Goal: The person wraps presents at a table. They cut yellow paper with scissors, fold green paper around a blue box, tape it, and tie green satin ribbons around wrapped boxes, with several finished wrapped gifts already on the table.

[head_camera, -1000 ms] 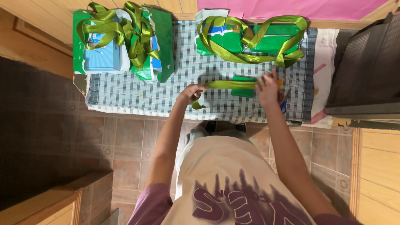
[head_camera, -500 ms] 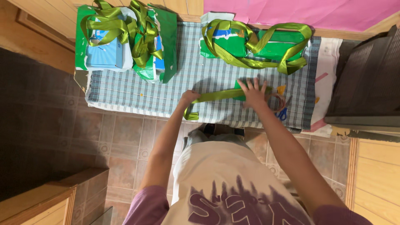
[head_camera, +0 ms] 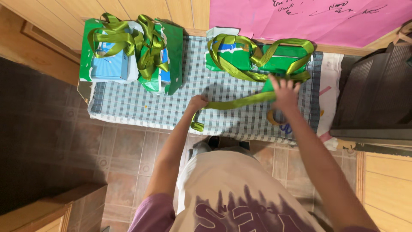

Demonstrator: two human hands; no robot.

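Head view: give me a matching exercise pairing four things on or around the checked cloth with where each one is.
Things:
1. green ribbon
2. pink paper
3. blue box
4. dark case

Places:
A. far left of the checked cloth, under ribbon loops
B. right of the cloth
C. stretched between the left hand and right hand
D. on the wall behind the cloth

Pairs: 1-C, 2-D, 3-A, 4-B

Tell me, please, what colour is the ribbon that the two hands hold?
The ribbon is shiny olive green, stretched between the left hand and the right hand; the head view shows it.
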